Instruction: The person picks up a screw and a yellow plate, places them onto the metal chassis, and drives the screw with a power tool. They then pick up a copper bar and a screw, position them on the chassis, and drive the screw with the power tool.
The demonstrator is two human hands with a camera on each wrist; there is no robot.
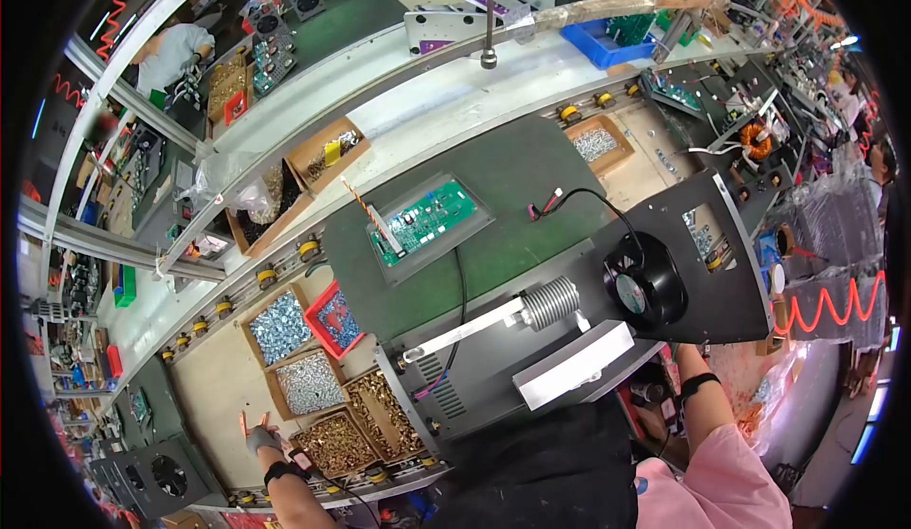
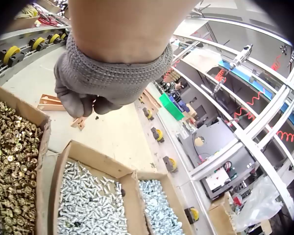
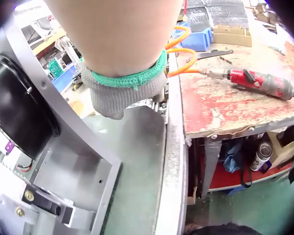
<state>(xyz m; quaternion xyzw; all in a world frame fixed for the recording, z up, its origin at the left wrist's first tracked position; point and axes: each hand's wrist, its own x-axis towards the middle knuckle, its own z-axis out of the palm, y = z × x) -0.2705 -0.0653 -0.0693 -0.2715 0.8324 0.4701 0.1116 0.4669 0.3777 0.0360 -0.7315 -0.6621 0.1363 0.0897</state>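
My left hand (image 1: 263,437), in a grey glove, is over the pale bench left of the screw boxes. In the left wrist view the gloved hand (image 2: 105,83) has bent fingers, with a small copper-brown piece (image 2: 79,122) right at the fingertips; I cannot tell whether they pinch it. A second brown piece (image 2: 50,102) lies beside them. My right hand (image 3: 125,98), in a grey glove with a green cuff, is by the dark metal case (image 3: 78,171), its fingertips mostly hidden. In the head view the case (image 1: 493,368), with a black fan (image 1: 645,287) and coiled silver part (image 1: 550,303), covers that hand.
Boxes of brass-coloured screws (image 1: 334,444), silver screws (image 1: 308,384) and bluish screws (image 1: 280,327) stand left of the case. A green circuit board (image 1: 432,218) lies on the green mat (image 1: 531,168). A red pneumatic driver (image 3: 257,82) with an orange hose rests on a worn side table (image 3: 220,107).
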